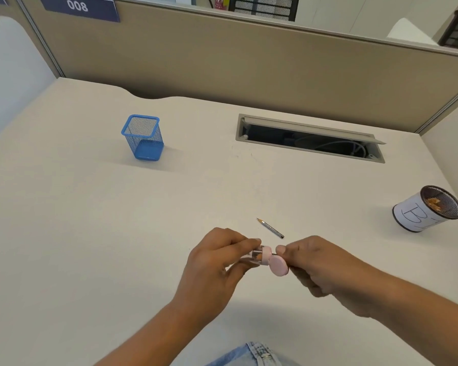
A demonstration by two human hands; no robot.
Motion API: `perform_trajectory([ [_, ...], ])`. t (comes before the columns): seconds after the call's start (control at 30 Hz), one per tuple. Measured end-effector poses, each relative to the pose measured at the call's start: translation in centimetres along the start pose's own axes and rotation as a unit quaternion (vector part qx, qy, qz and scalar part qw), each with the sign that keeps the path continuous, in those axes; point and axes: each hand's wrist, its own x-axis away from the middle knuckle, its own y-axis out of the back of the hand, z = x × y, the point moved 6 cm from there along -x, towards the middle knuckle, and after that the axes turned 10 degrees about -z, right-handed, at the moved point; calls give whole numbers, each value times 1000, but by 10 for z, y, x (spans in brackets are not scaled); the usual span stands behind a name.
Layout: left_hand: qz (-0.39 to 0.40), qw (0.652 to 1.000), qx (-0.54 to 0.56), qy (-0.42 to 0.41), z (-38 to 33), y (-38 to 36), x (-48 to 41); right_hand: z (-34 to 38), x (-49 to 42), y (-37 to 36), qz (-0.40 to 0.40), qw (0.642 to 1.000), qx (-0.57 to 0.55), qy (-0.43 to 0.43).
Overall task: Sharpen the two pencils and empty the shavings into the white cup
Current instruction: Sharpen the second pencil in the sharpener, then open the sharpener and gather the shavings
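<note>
My left hand (217,262) grips a small pink sharpener (265,256) with a clear shavings chamber; its round pink lid (278,266) hangs open below. My right hand (315,262) pinches a pencil whose short dark shaft (274,254) shows entering the sharpener; the remainder is hidden in my fingers. A second pencil (270,228), short with a sharpened tip, lies on the desk just behind my hands. The white cup (418,215), wrapped in paper with a dark mesh rim, stands at the right and holds some shavings.
A blue mesh pencil holder (142,137) stands at the back left. An open cable slot (310,138) is cut into the desk at the back. A beige partition wall runs behind the desk (90,207).
</note>
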Motion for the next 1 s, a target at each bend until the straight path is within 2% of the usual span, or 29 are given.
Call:
perform_trajectory([
  [0.07, 3, 999, 16, 37, 2, 0, -3, 9, 1, 5, -45, 988, 98, 114],
  [0.1, 2, 998, 26, 57, 4, 0, -3, 17, 4, 7, -75, 967, 157, 188],
  [0.13, 0, 997, 36, 73, 4, 0, -3, 24, 9, 10, -108, 929, 225, 275],
  [0.17, -1, 995, 46, 86, 5, 0, -3, 32, 15, 10, -146, 871, 305, 355],
  [0.2, -2, 994, 54, 95, 5, 0, -3, 39, 22, 8, -180, 811, 368, 418],
  [0.23, -2, 993, 59, 100, 5, -1, -3, 41, 28, 6, -201, 767, 403, 457],
  [0.27, -1, 993, 60, 101, 4, -2, -2, 41, 29, 4, -213, 760, 410, 457],
  [0.3, 1, 994, 55, 97, 4, -2, -3, 39, 25, 5, -203, 797, 385, 418],
  [0.37, 9, 997, 28, 74, 2, -3, -4, 24, 5, 8, -126, 935, 222, 249],
  [0.4, 16, 998, 15, 63, 3, -4, -4, 13, -2, 8, -82, 971, 161, 156],
  [0.43, 22, 998, 7, 60, 4, -5, -4, 7, -4, 7, -55, 984, 135, 103],
  [0.57, 24, 994, -5, 107, 17, -3, -2, 7, -7, 12, -52, 981, 148, 114],
  [0.73, -7, 981, 38, 192, 38, 5, 3, 0, -18, 25, -99, 988, 79, 90],
  [0.87, 6, 977, 47, 209, 38, 2, 4, -16, -39, 24, -131, 988, 35, 75],
  [0.93, 7, 972, 49, 229, 40, 1, 7, -23, -51, 23, -159, 982, 47, 87],
  [1.0, 11, 968, 57, 243, 40, -1, 10, -26, -63, 21, -202, 966, 106, 122],
])
